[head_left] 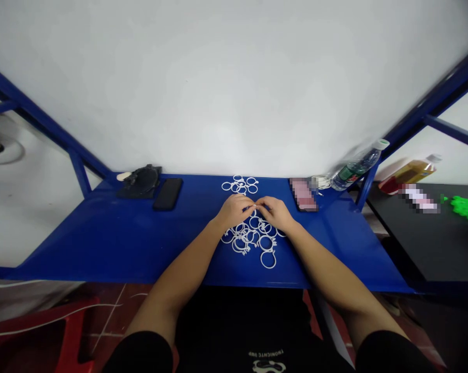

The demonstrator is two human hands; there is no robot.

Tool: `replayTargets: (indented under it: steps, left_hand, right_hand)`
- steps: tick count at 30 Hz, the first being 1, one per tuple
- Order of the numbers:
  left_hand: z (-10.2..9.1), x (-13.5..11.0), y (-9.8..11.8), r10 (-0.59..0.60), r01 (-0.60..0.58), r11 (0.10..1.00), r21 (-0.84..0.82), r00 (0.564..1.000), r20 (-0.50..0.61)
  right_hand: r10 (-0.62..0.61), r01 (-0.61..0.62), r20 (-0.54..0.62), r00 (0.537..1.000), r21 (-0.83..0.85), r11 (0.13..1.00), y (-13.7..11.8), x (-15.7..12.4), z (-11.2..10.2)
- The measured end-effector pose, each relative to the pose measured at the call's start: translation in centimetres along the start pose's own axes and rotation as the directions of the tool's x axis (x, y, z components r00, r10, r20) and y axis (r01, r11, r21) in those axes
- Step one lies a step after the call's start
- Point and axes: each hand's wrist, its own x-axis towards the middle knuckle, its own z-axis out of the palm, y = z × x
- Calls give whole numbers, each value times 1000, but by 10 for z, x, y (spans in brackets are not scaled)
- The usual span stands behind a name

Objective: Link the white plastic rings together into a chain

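Note:
My left hand [236, 210] and my right hand [274, 211] meet over the blue table [121, 243], fingertips nearly touching. Between their pinched fingers is a small white plastic ring [253, 213], partly covered by the fingers. Just below my hands, toward me, lies a loose heap of white plastic rings [268, 259] with small clasp-like tabs, several overlapping. Beyond my hands, near the wall, sits a smaller group of similar white rings [226, 186].
Left of the hands lie a black phone [168, 194] and a crumpled black bag [142, 181]. To the right are a phone with a blurred screen [303, 194], a white cable [320, 182] and a clear bottle [358, 165]. A white wall [218, 93] backs the table.

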Motion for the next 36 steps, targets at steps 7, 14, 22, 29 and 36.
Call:
replayTargets:
  steps: [7,14,22,29,36]
  left_hand:
    - [-1,1,1,25,-25,1000,4,1000,-3]
    - [-3,3,4,-2,3,998,-67,1000,15]
    - [-14,1,-11,-176,235,956,177,939,-297]
    - [-26,-1,-27,-405,475,870,130,840,-362]
    - [-15,-4,-25,-542,541,840,-37,839,-52]
  right_hand:
    - [52,-53,17,999,55,997,-4,0,0]
    - [63,-64,12,998,54,997,-4,0,0]
    - [80,-84,-51,995,-82,993,4,1,-10]
    - [64,-63,9,998,-97,993,3,0,-9]
    - [98,-83,133,986,-115,990,-2,2,-15]
